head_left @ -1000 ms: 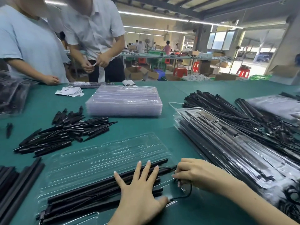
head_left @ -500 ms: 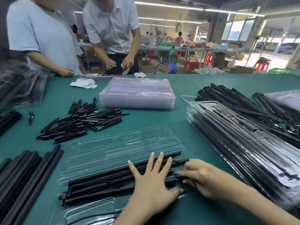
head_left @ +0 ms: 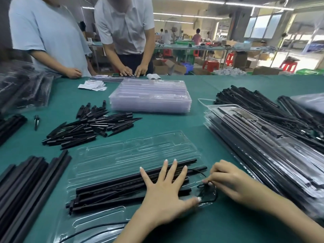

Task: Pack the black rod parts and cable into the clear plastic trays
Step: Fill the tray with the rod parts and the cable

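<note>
1. The black rods were laid in the near half of an open clear tray on the green table.
2. The rods were pressed down by the left hand, with its fingers flat and spread.
3. A thin black cable was looped at the right end of the rods and pinched by the curled right hand.
4. A stack of empty trays was seen farther back.
5. Full trays were piled on the right.

Bare table (green) between tray stack, tray.
</note>
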`<state>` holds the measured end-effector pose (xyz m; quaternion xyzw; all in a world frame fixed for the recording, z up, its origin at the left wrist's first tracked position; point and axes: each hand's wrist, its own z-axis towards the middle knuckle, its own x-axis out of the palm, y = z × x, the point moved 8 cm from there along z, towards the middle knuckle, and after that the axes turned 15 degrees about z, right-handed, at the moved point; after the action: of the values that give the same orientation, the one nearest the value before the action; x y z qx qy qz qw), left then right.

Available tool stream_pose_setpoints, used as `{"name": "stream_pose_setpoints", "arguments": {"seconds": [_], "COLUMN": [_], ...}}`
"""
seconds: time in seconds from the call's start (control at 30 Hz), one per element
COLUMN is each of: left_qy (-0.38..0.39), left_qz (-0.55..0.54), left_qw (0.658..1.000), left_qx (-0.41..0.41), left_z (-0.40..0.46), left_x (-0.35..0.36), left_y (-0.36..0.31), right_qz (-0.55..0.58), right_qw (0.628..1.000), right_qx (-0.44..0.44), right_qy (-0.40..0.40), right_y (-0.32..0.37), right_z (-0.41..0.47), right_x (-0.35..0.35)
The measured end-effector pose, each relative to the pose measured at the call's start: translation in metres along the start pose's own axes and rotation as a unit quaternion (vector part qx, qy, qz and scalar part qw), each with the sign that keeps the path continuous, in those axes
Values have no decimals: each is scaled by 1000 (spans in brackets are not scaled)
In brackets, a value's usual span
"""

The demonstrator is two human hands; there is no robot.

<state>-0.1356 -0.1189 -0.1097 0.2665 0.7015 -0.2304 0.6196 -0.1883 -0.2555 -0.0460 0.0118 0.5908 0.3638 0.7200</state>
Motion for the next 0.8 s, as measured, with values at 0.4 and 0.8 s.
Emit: {"name": "stream_pose_setpoints", "arguments": {"seconds": [0.4,0.8], "left_qy": [-20,-80], "left_qz": [-65,-63], "left_qw": [997,993], "left_qx": [-28,-66], "left_z": [0,-4], "left_x": [-3,-17], "left_y": [-2,-21], "right_qz": [-278,195], "right_qw": [941,976], "right_qx": [-180,92], "right_qy": [-68,-26], "right_y": [40,-12], "right_z": [7,0], "right_x": [14,10]}}
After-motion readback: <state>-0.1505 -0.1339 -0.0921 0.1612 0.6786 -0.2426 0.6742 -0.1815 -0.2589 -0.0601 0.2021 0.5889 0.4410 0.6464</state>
